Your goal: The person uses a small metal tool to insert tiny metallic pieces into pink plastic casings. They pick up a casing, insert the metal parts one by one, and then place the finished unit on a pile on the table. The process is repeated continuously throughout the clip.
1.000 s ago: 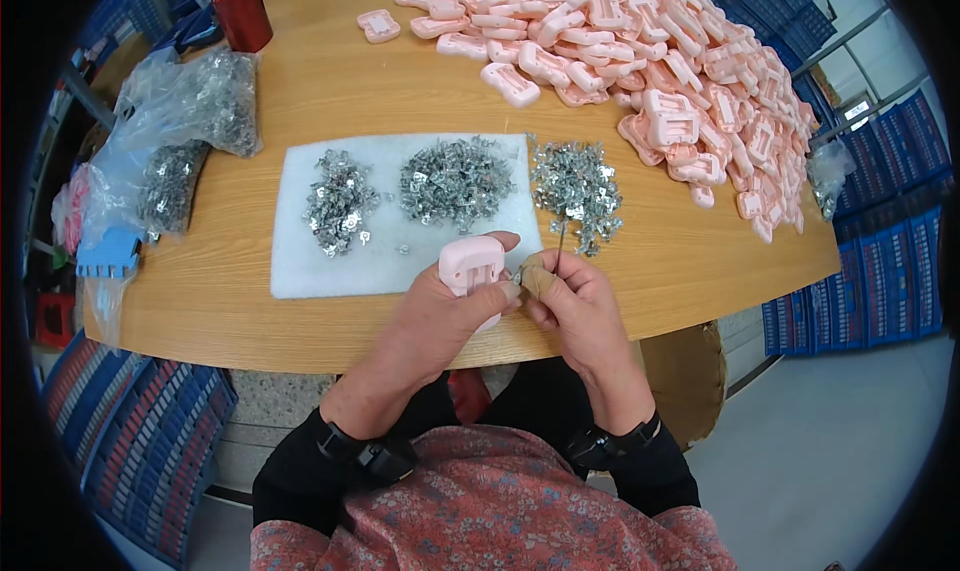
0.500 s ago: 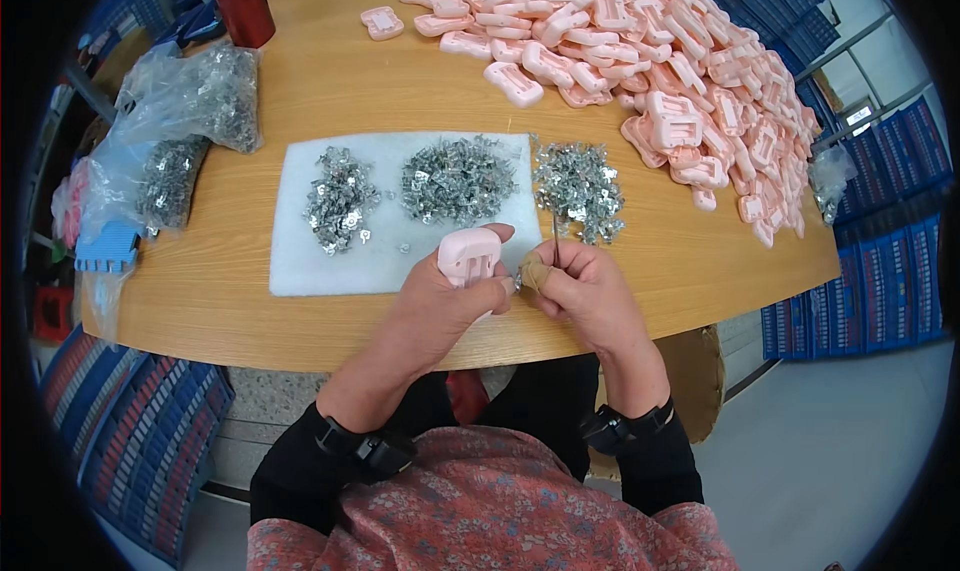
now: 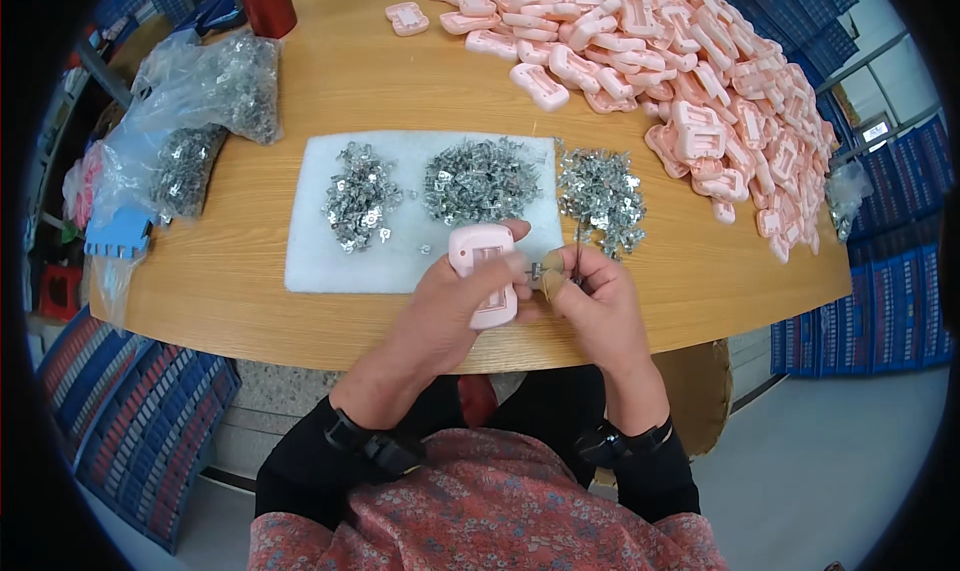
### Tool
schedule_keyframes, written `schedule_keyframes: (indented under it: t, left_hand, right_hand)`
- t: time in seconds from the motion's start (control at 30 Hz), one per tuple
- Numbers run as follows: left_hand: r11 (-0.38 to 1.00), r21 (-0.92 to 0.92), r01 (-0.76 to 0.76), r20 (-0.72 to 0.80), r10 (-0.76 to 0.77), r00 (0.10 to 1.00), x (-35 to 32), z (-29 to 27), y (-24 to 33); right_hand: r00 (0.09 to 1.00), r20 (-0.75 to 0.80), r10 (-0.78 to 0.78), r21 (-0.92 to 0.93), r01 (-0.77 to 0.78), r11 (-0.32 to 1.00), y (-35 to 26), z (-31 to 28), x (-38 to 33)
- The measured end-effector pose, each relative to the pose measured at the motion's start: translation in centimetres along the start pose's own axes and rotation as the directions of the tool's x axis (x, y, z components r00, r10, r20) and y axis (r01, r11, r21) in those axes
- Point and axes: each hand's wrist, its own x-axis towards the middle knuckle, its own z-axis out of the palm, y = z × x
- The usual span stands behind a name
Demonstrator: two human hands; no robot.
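My left hand (image 3: 430,311) is closed round a pink plastic housing (image 3: 476,239) with slotted recesses, its thumb lying across the face. At the housing's right edge, my right hand (image 3: 612,311) pinches a small metal contact piece (image 3: 535,275) between thumb and forefinger. A tan covering (image 3: 552,277) wraps a fingertip of that hand. From the same fingers a thin dark rod-like tool (image 3: 578,239) points up; its lower part is hidden. Just beyond my hands, a white foam sheet (image 3: 390,275) carries two heaps of metal pieces (image 3: 480,181), (image 3: 360,196).
A third metal heap (image 3: 602,196) lies beside the sheet's right edge. Many pink housings (image 3: 700,131) are piled at the far right. Bags of metal parts (image 3: 240,86), a blue foam piece (image 3: 118,233) and a red bottle (image 3: 266,3) stand left on the wooden table (image 3: 230,311).
The view has shifted slightly, so the table appears farther right. The pink housing has turned in my left hand, and my thumb has moved over its face. The metal piece now shows more plainly.
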Motion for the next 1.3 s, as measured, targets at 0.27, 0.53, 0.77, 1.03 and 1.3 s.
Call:
schedule_keyframes:
  t: [0.27, 0.53, 0.77, 1.03, 1.3]
  left_hand:
    - [0.971, -0.214, 0.102, 0.113, -0.079, 0.990, -0.2, -1.5, 0.0]
    - [0.984, -0.162, -0.081, 0.063, 0.092, 0.994, -0.1, -0.5, 0.9]
    - [0.979, -0.179, -0.095, 0.061, 0.107, 0.992, -0.1, -0.6, 1.1]
    - [0.970, -0.188, -0.156, 0.111, 0.178, 0.978, -0.3, -0.9, 0.9]
    - [0.943, 0.312, -0.116, 0.170, 0.065, 0.983, -1.8, -1.8, 0.6]
  right_hand:
    - [0.990, 0.049, -0.135, -0.146, 0.141, 0.979, -1.6, -0.3, 0.1]
    - [0.958, 0.251, 0.141, 0.184, -0.190, 0.964, -1.4, 0.6, -2.9]
    - [0.935, 0.291, 0.205, 0.193, -0.267, 0.944, -1.6, 1.5, -3.0]
    - [0.959, 0.192, 0.209, 0.300, -0.260, 0.918, -1.2, 0.9, -2.3]
    - [0.975, 0.122, 0.186, 0.065, -0.195, 0.979, -1.6, -2.7, -0.4]
